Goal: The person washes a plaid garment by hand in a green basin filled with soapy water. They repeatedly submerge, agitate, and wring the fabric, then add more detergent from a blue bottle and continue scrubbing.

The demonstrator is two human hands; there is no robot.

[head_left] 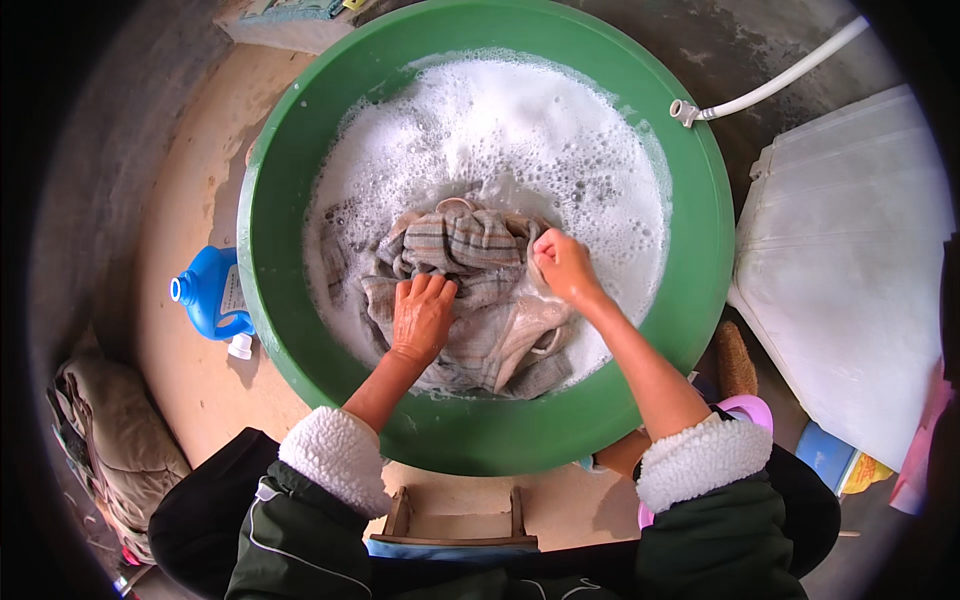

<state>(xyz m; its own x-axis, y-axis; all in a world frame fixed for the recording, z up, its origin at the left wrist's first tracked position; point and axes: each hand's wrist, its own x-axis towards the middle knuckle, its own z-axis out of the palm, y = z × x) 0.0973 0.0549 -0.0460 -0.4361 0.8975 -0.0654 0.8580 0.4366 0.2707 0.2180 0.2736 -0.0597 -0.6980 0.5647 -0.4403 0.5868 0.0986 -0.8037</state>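
Observation:
A wet plaid garment point(469, 244) in grey, beige and brown lies bunched in sudsy water point(510, 112) inside a large round green plastic tub point(525, 442). My left hand point(424, 315) grips a fold of the cloth at its near left side, fingers curled and knuckles up. On the garment's right side, my right hand point(561, 262) is closed in a fist on a lighter edge of the cloth. Part of the garment is under the water and foam.
Left of the tub, an uncapped blue detergent bottle point(206, 292) lies by a white cap point(240, 346). A white hose point(780, 79) reaches the tub's upper right rim. A large white plastic container point(840, 255) stands right, near a brown brush point(736, 360). Folded clothing point(124, 427) lies lower left.

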